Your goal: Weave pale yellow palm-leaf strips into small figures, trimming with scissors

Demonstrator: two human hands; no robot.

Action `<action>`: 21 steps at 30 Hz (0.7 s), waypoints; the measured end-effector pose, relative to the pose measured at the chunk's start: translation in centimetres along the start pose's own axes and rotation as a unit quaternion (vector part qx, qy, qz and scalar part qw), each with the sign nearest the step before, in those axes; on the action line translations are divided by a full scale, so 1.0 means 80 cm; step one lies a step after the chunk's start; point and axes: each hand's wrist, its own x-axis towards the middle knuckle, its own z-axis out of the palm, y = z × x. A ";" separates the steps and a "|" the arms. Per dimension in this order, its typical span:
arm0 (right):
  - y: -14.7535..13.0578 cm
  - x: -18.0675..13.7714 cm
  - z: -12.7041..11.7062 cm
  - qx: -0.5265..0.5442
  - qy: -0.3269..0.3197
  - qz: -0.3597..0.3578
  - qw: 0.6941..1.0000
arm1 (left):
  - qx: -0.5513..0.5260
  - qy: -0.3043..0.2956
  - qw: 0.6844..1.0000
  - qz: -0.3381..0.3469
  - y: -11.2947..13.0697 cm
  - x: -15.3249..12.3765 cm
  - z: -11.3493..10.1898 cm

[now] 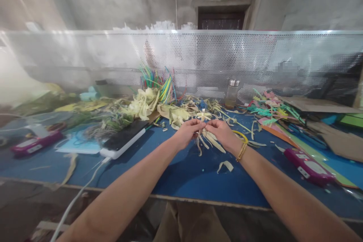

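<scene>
Both my hands meet above the blue table (193,174), near its middle. My left hand (187,131) and my right hand (222,131) are closed in a pinch on a small bundle of pale straw strips (204,136), whose loose ends hang down between them. A gold bracelet (241,152) is on my right wrist. A yellow loop (241,134) lies just behind my right hand. A heap of pale strips (147,104) and coloured strips (160,83) sits farther back.
A white power bank (124,140) with a cable lies left of my hands. Pink devices lie at the far left (34,144) and at the right (307,166). A clear bottle (231,93) stands by the perforated metal screen (255,56). Coloured paper scraps (272,113) and cardboard (340,140) cover the right side.
</scene>
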 end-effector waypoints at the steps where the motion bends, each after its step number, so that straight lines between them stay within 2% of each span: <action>1: 0.001 0.000 0.000 0.002 0.000 0.006 1.000 | 0.002 0.004 1.000 -0.002 -0.001 0.000 0.000; 4: 0.002 0.001 0.000 0.024 -0.022 0.028 0.999 | 0.004 0.008 1.000 -0.018 -0.004 0.003 0.000; 7: -0.005 -0.002 0.001 0.057 -0.081 0.037 0.994 | 0.000 0.016 1.000 -0.019 -0.004 0.007 -0.006; 13: -0.033 -0.020 -0.009 0.100 -0.204 0.026 0.974 | -0.049 0.137 0.989 0.017 0.015 0.014 -0.030; 16: -0.035 -0.023 -0.015 0.059 -0.291 0.023 0.955 | -0.057 0.147 0.987 0.020 0.019 0.014 -0.033; 17: -0.032 -0.022 -0.016 0.043 -0.280 0.021 0.959 | -0.056 0.137 0.989 0.017 0.018 0.015 -0.032; 18: -0.029 -0.020 -0.016 0.029 -0.239 0.017 0.970 | -0.053 0.125 0.991 0.014 0.016 0.015 -0.031; 21: -0.016 -0.010 -0.012 -0.014 -0.057 -0.008 0.998 | -0.038 0.094 0.995 0.004 0.009 0.015 -0.028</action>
